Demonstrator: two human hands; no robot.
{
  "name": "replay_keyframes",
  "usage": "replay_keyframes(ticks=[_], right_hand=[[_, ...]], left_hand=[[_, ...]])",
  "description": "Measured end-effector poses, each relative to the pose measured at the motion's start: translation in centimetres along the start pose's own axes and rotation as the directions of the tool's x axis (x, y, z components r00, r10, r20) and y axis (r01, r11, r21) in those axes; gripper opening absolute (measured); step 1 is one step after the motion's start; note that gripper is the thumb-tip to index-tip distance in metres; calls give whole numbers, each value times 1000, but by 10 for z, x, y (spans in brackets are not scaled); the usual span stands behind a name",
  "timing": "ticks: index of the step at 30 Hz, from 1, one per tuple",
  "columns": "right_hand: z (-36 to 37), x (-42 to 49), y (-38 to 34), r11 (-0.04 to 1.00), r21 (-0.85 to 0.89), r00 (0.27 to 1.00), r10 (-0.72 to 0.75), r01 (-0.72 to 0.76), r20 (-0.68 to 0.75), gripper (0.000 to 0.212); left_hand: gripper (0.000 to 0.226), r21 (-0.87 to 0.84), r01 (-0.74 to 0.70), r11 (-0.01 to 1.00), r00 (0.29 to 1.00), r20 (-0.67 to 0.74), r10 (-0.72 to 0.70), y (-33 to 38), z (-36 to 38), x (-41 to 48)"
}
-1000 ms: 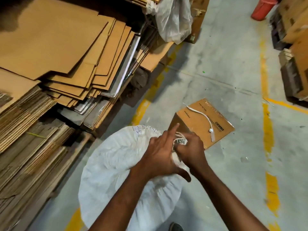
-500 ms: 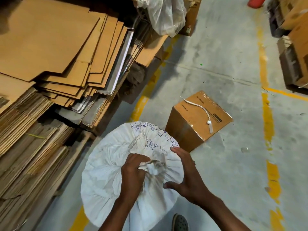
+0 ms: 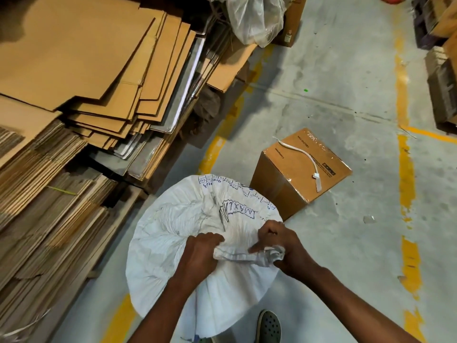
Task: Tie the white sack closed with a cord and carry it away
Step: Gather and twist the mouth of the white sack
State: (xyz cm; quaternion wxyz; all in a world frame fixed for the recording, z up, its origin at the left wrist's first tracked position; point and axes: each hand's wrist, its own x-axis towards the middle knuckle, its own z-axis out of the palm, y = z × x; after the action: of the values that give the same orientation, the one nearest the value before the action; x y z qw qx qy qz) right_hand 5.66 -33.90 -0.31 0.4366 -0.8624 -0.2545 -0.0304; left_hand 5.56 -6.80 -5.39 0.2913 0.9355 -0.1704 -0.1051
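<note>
A full white sack (image 3: 173, 233) with blue lettering stands on the concrete floor right below me. Its mouth is gathered into a twisted neck (image 3: 247, 254) that lies sideways across the top. My left hand (image 3: 200, 256) grips the base of that neck. My right hand (image 3: 284, 248) is closed around the bunched end of it. A white cord (image 3: 305, 157) lies loose on top of a brown cardboard box (image 3: 279, 191) just beyond the sack, apart from both hands.
Tall stacks of flattened cardboard (image 3: 74, 95) fill the left side. A clear plastic bag (image 3: 254, 18) hangs over them at the top. More boxes (image 3: 442, 78) line the right edge. Yellow lines (image 3: 405, 169) mark the grey floor. My shoe (image 3: 268, 326) shows beside the sack.
Both hands have shifted on the sack: the left now holds the neck's base, the right has closed on its end and pulled it out to the right. The view tilted downward.
</note>
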Motion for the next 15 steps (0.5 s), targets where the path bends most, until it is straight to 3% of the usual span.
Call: replay_keyframes(ticks=[1,4,7,9,10,11,13,15], right_hand=[[-4,-5,4,1000,11,997,-16,15,70,7],[-2,-17,19,1000,5,990,19,-20,143,43],[5,-15,19,998,28,997,46,-47,55,25],[11,-7,11,996,79,1000,31,-30,-3,8],[12,-2,5,995,99,1000,28,-28,-7,6],[13,3,0,993,115,1000,23,-21,-12,19],[12,5,-6,989,151,999,-2,-4,39,29],[8,1,-6,989,145,988,-29,7,152,18]], left_hand=[[37,36,21,999,1000,-10,-20,-6,-5,0],[38,156,-35,987,996,-71,46,-3,-11,10],[49,317,-117,941,974,-150,172,15,-11,10],[50,282,-164,945,968,-141,210,24,-4,8],[48,235,-176,956,966,-146,213,25,0,7],[46,185,-173,967,970,-140,200,24,0,7],[41,97,-123,988,984,-114,134,19,-2,10],[48,44,-65,997,997,-27,66,9,-6,13]])
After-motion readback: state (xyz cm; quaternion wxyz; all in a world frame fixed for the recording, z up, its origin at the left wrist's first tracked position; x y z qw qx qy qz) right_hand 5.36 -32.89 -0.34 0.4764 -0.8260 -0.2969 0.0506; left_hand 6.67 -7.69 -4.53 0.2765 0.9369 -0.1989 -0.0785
